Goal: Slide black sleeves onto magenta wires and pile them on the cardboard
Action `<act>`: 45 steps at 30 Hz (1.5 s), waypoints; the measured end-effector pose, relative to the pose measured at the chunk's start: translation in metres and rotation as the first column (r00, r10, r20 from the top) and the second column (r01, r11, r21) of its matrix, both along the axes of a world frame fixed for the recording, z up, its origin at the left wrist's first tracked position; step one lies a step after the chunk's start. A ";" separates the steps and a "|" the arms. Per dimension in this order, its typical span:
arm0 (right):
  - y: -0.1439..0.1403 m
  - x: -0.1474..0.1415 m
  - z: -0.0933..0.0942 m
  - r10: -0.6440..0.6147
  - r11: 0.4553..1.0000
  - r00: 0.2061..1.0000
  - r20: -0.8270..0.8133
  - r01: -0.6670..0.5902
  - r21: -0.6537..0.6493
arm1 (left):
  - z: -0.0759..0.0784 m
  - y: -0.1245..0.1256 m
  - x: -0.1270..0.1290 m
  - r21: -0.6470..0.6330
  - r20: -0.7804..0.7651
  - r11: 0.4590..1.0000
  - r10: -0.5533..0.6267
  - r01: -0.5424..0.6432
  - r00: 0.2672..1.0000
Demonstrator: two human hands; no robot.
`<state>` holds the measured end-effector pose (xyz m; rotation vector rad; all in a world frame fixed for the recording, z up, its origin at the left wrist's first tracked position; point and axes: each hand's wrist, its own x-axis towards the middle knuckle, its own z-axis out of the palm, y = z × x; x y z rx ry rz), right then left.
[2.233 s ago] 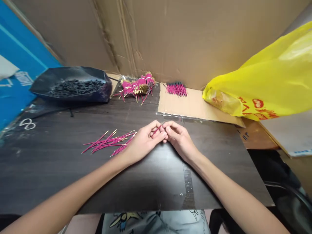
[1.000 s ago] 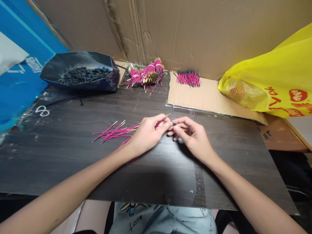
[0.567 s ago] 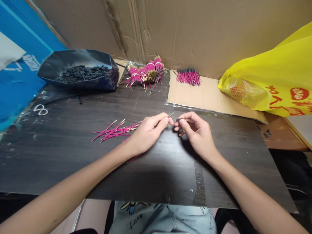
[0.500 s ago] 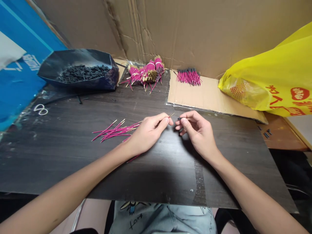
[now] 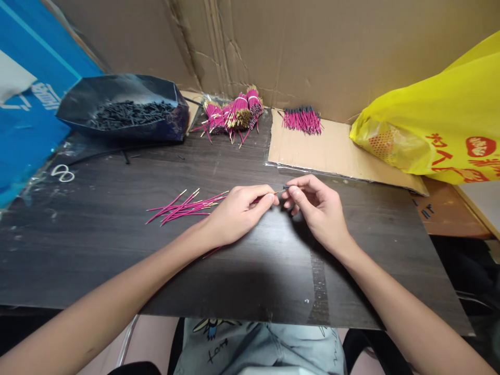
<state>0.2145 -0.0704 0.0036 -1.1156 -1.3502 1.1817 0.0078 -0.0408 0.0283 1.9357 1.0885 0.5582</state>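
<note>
My left hand (image 5: 245, 211) is closed in a pinch on a pink wire, whose bare metal tip (image 5: 278, 192) points right out of the fingers. Thumb and forefinger of my right hand (image 5: 317, 208) pinch a short black sleeve (image 5: 287, 187). The wire's tip meets the sleeve's left end; whether it is inside I cannot tell. Most of the wire is hidden by the left hand. Beside and partly beneath my left wrist lie several loose pink wires (image 5: 182, 208) with gold-coloured tips.
A dark open bag (image 5: 128, 133) holds many black sleeves. Bundled pink wires (image 5: 238, 112) lie at the back. Pink wires with black ends (image 5: 301, 121) sit on a cardboard sheet (image 5: 332, 148). A yellow bag (image 5: 437, 120) stands right, a cardboard wall (image 5: 312, 47) behind.
The wire tip and the black sleeve, apart half a second ago, have come together between my hands. The view has shifted slightly; the piles look the same.
</note>
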 end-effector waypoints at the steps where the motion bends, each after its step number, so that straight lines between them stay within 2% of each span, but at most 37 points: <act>1: 0.000 0.000 0.000 0.006 1.000 1.000 0.005 -0.006 -0.001 | 0.000 0.000 0.000 -0.001 -0.001 1.000 -0.006 0.006 1.000; 12: 0.003 0.006 0.003 0.034 0.999 0.996 0.084 -0.035 0.010 | 0.003 0.000 -0.002 -0.029 -0.025 0.999 0.024 -0.025 0.999; 27: 0.003 0.012 0.002 0.073 0.994 0.966 0.249 -0.091 0.063 | 0.002 0.001 -0.003 -0.065 -0.066 0.998 0.001 -0.005 0.998; 36: 0.001 0.013 0.004 0.090 0.984 0.928 0.362 -0.139 0.112 | 0.003 0.003 -0.004 -0.029 -0.078 0.999 -0.044 0.042 0.996; 45: 0.002 0.010 0.000 0.128 0.991 0.978 0.168 -0.133 0.017 | 0.004 0.002 -0.005 -0.032 -0.041 0.997 -0.068 0.066 0.997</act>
